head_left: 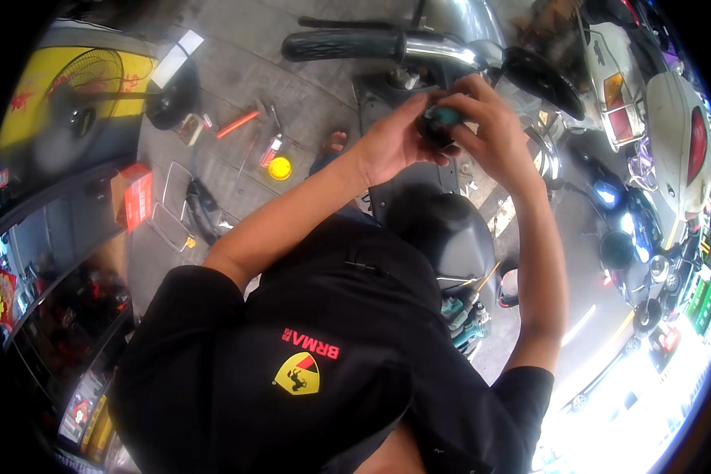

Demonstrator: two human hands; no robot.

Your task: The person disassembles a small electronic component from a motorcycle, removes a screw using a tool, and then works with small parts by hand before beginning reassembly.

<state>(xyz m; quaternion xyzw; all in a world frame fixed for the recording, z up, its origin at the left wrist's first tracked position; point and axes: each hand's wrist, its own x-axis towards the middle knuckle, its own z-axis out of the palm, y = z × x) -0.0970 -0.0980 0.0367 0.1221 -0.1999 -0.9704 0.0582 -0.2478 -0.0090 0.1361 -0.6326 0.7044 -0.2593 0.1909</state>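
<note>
Both hands meet in front of me around a small dark rounded part with a teal piece [444,117] on it; its exact kind I cannot make out. My left hand [403,144] cups the part from the left and below, fingers curled under it. From the right, my right hand [488,130] pinches the teal piece between thumb and fingers. Just beyond the hands is a scooter's handlebar with a ribbed black grip [340,46] and a black lever [347,24]. Below them lies the scooter's dark seat [442,229], near my body.
On the paved ground at left lie an orange-red stick [238,124], a yellow round lid [279,167] and a small red-and-white tube [271,150]. A red box [134,196] and a fan [87,87] stand farther left. Teal power tools [468,320] sit by my right side; parked scooters [675,142] line the right.
</note>
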